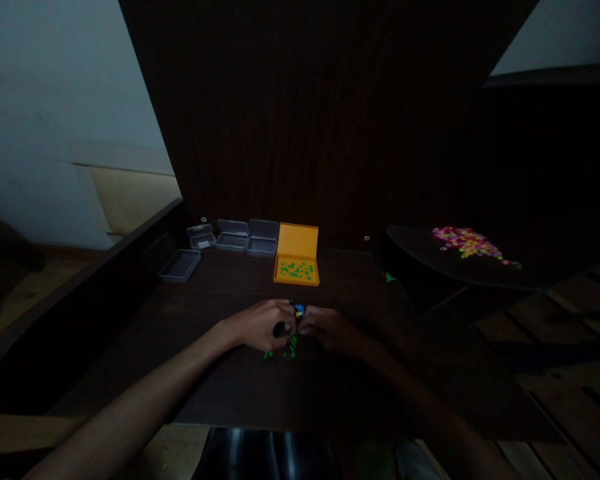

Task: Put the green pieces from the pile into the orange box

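The scene is dim. My left hand (263, 325) and my right hand (330, 329) rest together on the dark wooden table (220, 387), fingers curled inward and fingertips meeting. Between the fingertips shows a small cluster of blue and yellow pieces (298, 309). Loose green pieces (289, 349) lie on the table just under the hands. What each hand pinches is too small to make out. Behind the hands stands an open orange box (297, 263) with green pieces in its tray.
Several clear plastic boxes (233, 237) sit at the back left of the table. A pile of pink and yellow pieces (467, 243) lies on a dark side shelf at the right. A tall dark wooden panel (320, 113) rises behind the table.
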`<state>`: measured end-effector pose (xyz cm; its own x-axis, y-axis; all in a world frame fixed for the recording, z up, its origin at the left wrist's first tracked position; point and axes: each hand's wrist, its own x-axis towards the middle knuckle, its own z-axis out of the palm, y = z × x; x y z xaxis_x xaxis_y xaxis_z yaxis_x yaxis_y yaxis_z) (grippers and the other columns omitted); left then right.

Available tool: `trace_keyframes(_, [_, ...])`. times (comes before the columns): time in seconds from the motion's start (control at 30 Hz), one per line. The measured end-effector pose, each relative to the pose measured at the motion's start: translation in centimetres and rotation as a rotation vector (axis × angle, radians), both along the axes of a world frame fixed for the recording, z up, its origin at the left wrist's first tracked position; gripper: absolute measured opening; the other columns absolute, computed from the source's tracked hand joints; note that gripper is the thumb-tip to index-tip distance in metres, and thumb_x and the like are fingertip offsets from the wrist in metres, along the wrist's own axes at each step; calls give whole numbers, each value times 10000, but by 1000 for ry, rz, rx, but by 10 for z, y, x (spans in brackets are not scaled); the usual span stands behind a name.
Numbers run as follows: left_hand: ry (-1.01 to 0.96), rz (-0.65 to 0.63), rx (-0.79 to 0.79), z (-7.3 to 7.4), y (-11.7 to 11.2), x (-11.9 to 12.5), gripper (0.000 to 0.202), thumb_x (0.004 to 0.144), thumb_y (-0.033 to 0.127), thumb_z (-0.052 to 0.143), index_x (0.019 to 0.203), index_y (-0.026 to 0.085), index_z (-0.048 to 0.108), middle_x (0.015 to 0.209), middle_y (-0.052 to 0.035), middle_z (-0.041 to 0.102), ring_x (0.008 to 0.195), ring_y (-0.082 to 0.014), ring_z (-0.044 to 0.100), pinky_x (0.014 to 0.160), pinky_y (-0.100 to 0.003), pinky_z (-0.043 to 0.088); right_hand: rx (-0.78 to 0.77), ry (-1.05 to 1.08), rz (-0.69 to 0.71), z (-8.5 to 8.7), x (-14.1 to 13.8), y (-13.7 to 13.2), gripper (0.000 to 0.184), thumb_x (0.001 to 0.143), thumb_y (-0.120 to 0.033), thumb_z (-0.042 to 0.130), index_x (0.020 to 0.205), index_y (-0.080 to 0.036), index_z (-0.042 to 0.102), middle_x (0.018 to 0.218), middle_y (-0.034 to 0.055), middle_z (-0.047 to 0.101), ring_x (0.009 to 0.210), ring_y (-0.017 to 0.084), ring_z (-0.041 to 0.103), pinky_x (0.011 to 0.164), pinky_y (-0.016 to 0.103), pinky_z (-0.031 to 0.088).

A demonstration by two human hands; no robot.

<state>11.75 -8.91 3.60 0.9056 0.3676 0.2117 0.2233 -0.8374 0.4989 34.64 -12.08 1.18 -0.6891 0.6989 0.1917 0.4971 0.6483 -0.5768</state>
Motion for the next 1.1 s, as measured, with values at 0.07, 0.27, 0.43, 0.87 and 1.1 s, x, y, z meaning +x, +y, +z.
trace_keyframes(0.07, [17,9,7,0,-1,-1,131,748,83,611,816,187,653,828,-22,660,822,-171,614,839,-269,455,25,-28,-5,-1,1,-2,174,962,-193,504,955,-197,678,953,59,664,879,169,628,792,266,470])
trace_keyframes(0.27, [57,31,17,-3,-5,0,111,784,111,623,847,186,676,890,-31,662,880,-185,619,841,-278,449,85,-104,-54,2,8,-3,209,968,-180,474,953,-195,681,919,57,649,823,163,613,728,252,451])
trace_keyframes(0.43, [25,7,35,-4,-6,0,126,817,84,598,838,187,667,885,-30,659,893,-186,618,852,-290,442,119,-243,-158,5,16,-1,201,954,-166,494,957,-200,692,920,45,636,775,145,593,666,241,407])
trace_keyframes(0.87, [63,41,23,-2,-6,-3,131,814,129,637,924,187,678,953,-38,660,952,-197,621,942,-333,448,134,-358,-241,15,9,-9,255,976,-247,497,1167,-256,667,1006,43,622,861,162,607,703,257,405])
trace_keyframes(1.1, [67,52,36,-2,-8,-3,121,795,106,624,873,186,671,908,-30,644,908,-188,617,943,-329,447,122,-366,-214,15,10,-9,180,968,-237,522,1012,-203,693,1008,53,636,851,163,622,694,260,412])
